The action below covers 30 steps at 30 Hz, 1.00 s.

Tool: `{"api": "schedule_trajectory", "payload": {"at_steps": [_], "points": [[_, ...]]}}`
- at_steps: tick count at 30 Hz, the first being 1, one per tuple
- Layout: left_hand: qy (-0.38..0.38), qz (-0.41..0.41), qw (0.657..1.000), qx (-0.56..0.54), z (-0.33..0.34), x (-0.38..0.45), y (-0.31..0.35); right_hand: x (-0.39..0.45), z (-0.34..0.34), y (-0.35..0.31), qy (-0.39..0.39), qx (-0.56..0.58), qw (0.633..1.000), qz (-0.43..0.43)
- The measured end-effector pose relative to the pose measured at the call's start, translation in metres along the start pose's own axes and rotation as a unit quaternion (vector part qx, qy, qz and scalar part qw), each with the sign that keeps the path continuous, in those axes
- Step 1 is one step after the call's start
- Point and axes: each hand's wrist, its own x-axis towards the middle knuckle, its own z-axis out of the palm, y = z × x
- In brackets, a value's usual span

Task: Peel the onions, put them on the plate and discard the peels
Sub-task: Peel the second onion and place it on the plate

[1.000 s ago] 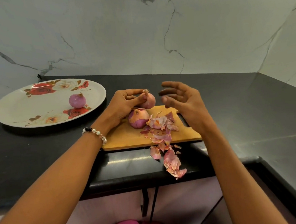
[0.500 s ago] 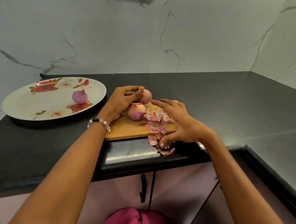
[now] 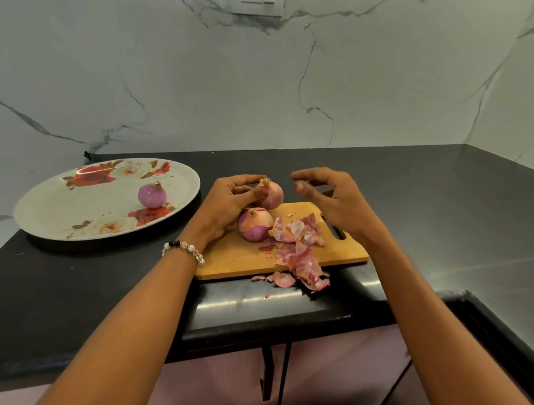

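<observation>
On the left, one peeled onion (image 3: 152, 196) sits on the plate (image 3: 62, 207). The left hand (image 3: 230, 206) grips a second, unpeeled onion (image 3: 271, 195) above the board (image 3: 232, 258); a third, half-peeled onion (image 3: 255, 225) lies on the board below it. The right hand (image 3: 331, 199), half a second ago down among the peels (image 3: 297, 248), has lifted back beside the held onion, fingers loosely curled and empty, likely to resume peeling. Three onions, one plate, one board.

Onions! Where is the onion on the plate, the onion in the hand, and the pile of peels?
Onion on the plate (image 3: 152, 196): head view, middle of its purple side.
Onion in the left hand (image 3: 272, 195): head view, its bare right side.
Pile of peels (image 3: 299, 251): head view, middle of the heap at the board's front edge.
</observation>
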Motion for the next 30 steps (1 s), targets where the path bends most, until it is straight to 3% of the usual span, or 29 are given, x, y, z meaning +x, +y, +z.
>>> {"api": "schedule_trajectory", "payload": {"at_steps": [3,6,8,15,20,30], "points": [[0.003,-0.004,0.999,-0.033,-0.001,0.003,0.001,0.029,0.006,0.002,-0.010,0.008,1.000,0.018],[0.000,-0.009,0.998,-0.059,-0.001,0.005,0.002,0.055,0.014,0.007,-0.149,-0.016,0.989,0.017],[0.003,-0.014,0.998,-0.059,-0.001,0.010,0.002,0.064,0.022,0.012,-0.199,-0.015,0.980,0.016],[0.054,-0.001,0.999,-0.001,0.001,0.019,-0.006,0.066,0.031,0.033,-0.144,0.059,0.988,-0.006],[0.098,0.084,0.982,0.135,0.007,0.015,0.000,0.065,0.031,0.036,-0.113,0.063,0.992,0.002],[0.145,0.089,0.968,0.186,-0.003,0.017,0.007,0.061,0.038,0.029,-0.066,0.063,0.995,-0.031]]}}
